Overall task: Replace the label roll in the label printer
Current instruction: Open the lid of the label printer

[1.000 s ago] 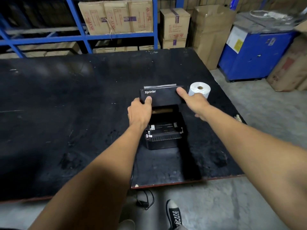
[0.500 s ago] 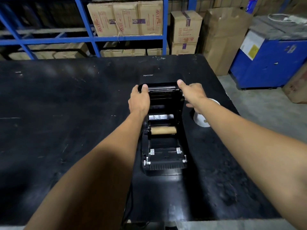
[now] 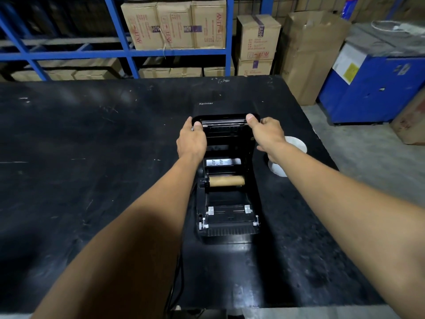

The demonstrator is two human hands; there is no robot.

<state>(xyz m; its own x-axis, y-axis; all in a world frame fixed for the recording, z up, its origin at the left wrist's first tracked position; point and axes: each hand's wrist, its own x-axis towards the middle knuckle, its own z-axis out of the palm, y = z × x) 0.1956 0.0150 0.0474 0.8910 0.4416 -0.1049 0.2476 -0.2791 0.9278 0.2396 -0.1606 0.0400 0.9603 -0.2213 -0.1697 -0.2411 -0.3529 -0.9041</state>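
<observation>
The label printer point(image 3: 226, 199) was a black plastic box sitting near the centre of the black bench point(image 3: 92, 180), slightly right of the middle of the frame. Its lid point(image 3: 226, 125) was swung open and tipped back toward the top of the frame, with the white word "Xprinter" showing on its far face. The open body ran lengthwise from the upper centre down toward the lower centre, its ribbed front edge nearest the camera. Inside the bay lay a bare brown cardboard core point(image 3: 226, 181), its long axis crosswise, left to right, between the black holders. Below it sat two small pale paper guides point(image 3: 228, 210).

The left hand point(image 3: 192, 140) gripped the left corner of the lid, thumb on the inner face and fingers curled behind. The right hand point(image 3: 266, 132) clasped the right corner the same way. A white label roll point(image 3: 296, 146) stood on the bench just right of the printer, partly hidden behind the right forearm. Cardboard boxes point(image 3: 174, 24) filled the blue shelving point(image 3: 128, 52) across the top of the frame.
</observation>
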